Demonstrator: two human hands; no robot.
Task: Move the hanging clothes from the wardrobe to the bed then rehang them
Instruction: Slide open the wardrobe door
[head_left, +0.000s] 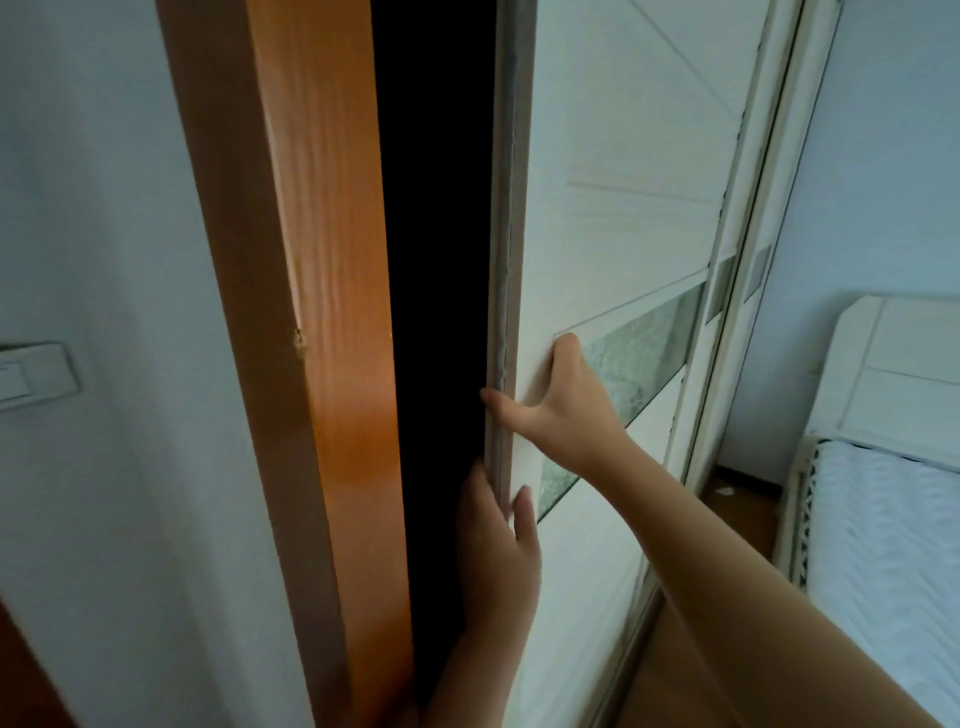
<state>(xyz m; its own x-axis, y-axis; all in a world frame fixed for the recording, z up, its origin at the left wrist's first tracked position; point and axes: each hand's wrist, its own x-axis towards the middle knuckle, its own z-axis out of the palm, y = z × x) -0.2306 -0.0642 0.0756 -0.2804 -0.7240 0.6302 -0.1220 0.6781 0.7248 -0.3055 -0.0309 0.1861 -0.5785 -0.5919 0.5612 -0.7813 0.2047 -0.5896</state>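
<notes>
A white sliding wardrobe door (623, 218) with a frosted glass band fills the middle of the head view. Its left edge stands a little away from the orange wooden side panel (322, 312), leaving a dark gap (436, 260). Nothing inside the gap can be made out, so no hanging clothes show. My left hand (498, 551) grips the door's left edge low down, fingers curled around it. My right hand (561, 400) holds the same edge higher up, thumb on the edge strip and fingers spread on the door face. The bed (883, 519) lies at the right.
A pale wall with a light switch (31, 376) is on the left. A second sliding door (748, 312) runs behind the first toward the right. The bed has a white headboard (904, 364) and a ruffled white cover. Wooden floor (737, 499) lies between wardrobe and bed.
</notes>
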